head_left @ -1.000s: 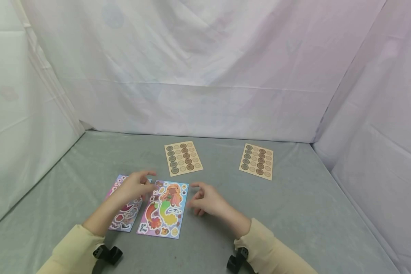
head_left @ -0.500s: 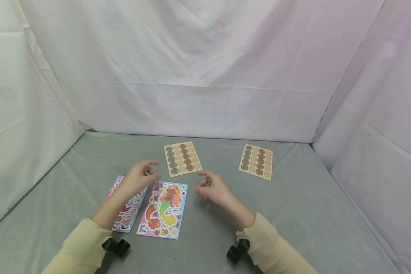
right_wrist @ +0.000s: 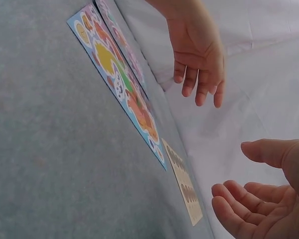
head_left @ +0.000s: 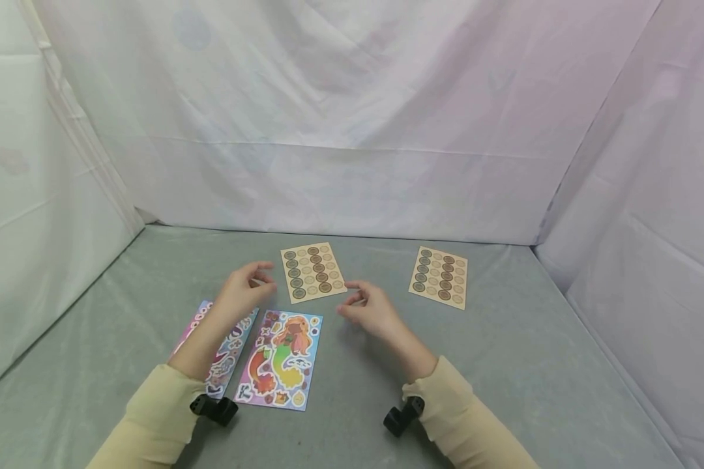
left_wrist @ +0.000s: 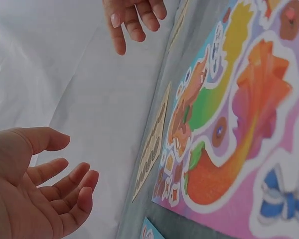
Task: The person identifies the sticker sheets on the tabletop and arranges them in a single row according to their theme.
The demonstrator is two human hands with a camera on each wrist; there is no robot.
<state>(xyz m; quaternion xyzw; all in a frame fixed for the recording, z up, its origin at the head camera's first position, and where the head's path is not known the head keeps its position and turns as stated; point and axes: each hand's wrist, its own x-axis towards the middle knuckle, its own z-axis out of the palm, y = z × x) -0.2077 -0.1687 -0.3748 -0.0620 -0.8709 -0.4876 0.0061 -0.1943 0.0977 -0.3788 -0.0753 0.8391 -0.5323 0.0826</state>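
My left hand (head_left: 243,291) hovers left of a tan sheet of round stickers (head_left: 313,273), its fingers loosely bent with nothing between them. To that sheet's lower right, my right hand (head_left: 374,312) is in the air, its index fingertip close to the corner; whether it touches I cannot tell. Both wrist views show relaxed fingers and bare palms. Below the hands lies a mermaid sticker sheet (head_left: 281,361) in pink and blue. Another pink-and-blue sticker sheet (head_left: 230,358) lies to its left, partly hidden by my left forearm.
A second tan sheet of round stickers (head_left: 439,277) lies at the right on the grey cloth-covered table (head_left: 528,365). White cloth walls (head_left: 340,182) stand at the back and both sides. Each wrist carries a small black camera (head_left: 214,409).
Both hands have moved forward, away from the mermaid sticker sheet and toward the left tan sheet. The right hand has also shifted a little to the right. The sheets lie where they were.
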